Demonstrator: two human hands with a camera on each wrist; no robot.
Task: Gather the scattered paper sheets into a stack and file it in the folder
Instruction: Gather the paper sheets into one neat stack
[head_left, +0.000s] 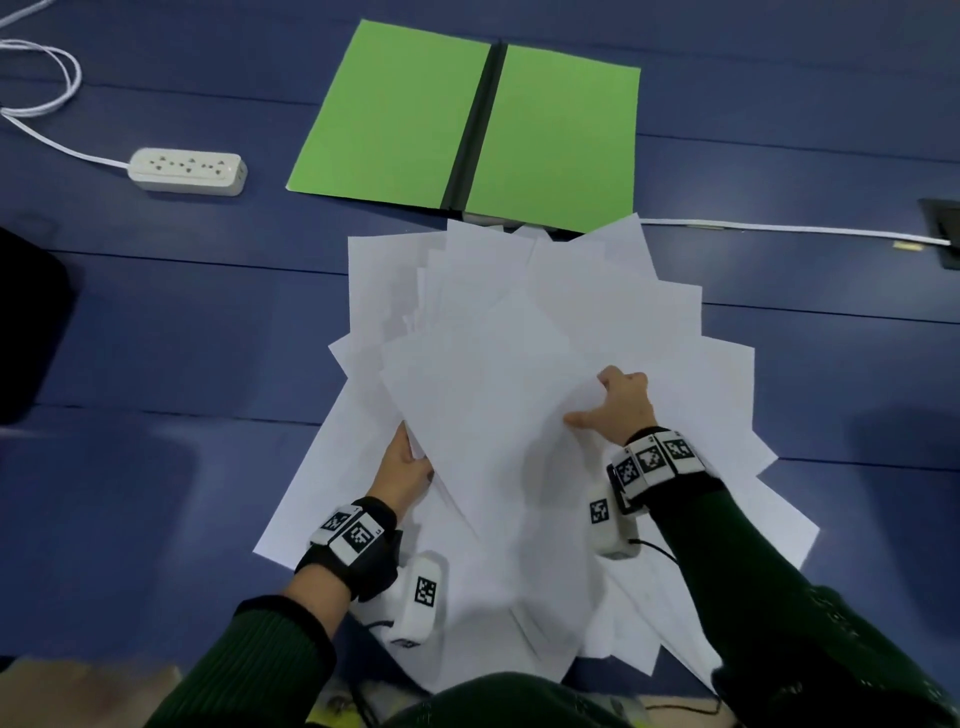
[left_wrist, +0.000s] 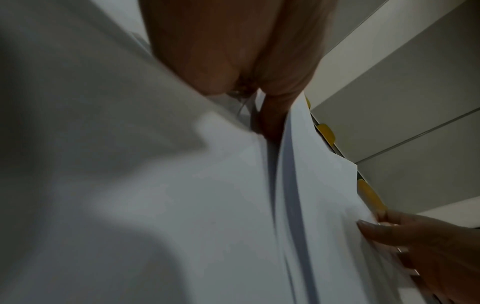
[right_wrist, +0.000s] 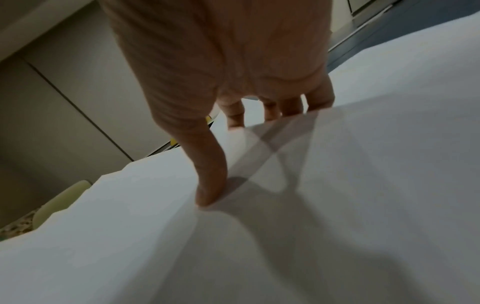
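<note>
Several white paper sheets (head_left: 493, 374) lie fanned out on the blue surface, just below an open green folder (head_left: 395, 114) with a black spine. My left hand (head_left: 410, 465) grips the left edge of a lifted bundle, its fingers hidden under the paper. My right hand (head_left: 621, 402) grips the bundle's right edge, thumb on top and fingers curled behind. In the left wrist view my left hand (left_wrist: 233, 51) reaches between sheets (left_wrist: 182, 205), with the right hand (left_wrist: 428, 246) at lower right. In the right wrist view the thumb (right_wrist: 210, 185) presses on the sheets (right_wrist: 311, 205).
A white power strip (head_left: 188, 170) with its cord lies at the left. A white cable (head_left: 779, 228) runs right from the folder's corner to a black box (head_left: 943, 228). A black object (head_left: 26, 322) sits at the left edge.
</note>
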